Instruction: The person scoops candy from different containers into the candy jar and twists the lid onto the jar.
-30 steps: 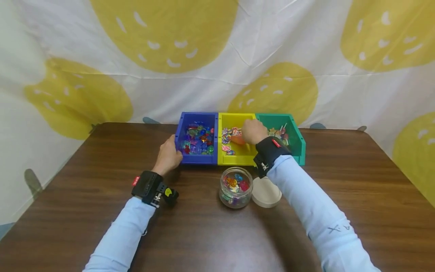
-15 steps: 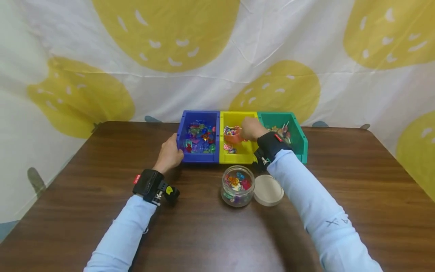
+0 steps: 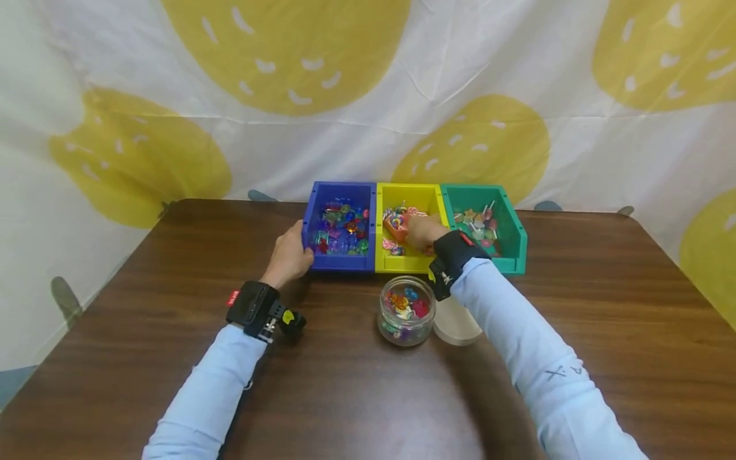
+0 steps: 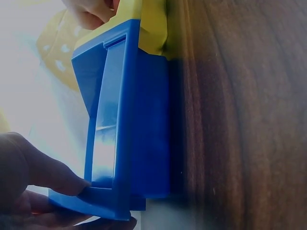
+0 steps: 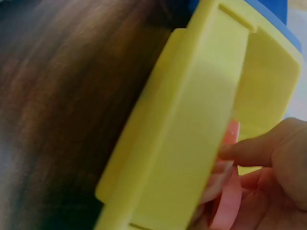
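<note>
In the head view my left hand [image 3: 286, 255] grips the left side of the blue bin [image 3: 345, 263]. The left wrist view has its thumb [image 4: 57, 177] over the rim at the front corner, with fingers beneath. Inside the yellow bin [image 3: 416, 264], my right hand [image 3: 424, 232] holds an orange-pink scoop [image 3: 393, 231] among swirl-patterned lollipop pieces [image 3: 393, 245]. From the right wrist, thumb and fingers pinch the scoop's pink handle [image 5: 230, 196] behind the bin's front wall; the scoop's bowl is hidden there. Colourful gem-like pieces [image 3: 339, 230] fill the blue bin.
A green bin [image 3: 512, 265] with star-shaped and stick pieces [image 3: 477, 223] adjoins the yellow one. In front stand an open glass jar [image 3: 406, 329] partly filled with colourful pieces and a white lid [image 3: 457, 324], partly under the right forearm. A patterned cloth [image 3: 356, 147] hangs behind the table.
My right hand has come lower and nearer the yellow bin's front, and the scoop has turned among the lollipop pieces. My left hand keeps its grip on the blue bin.
</note>
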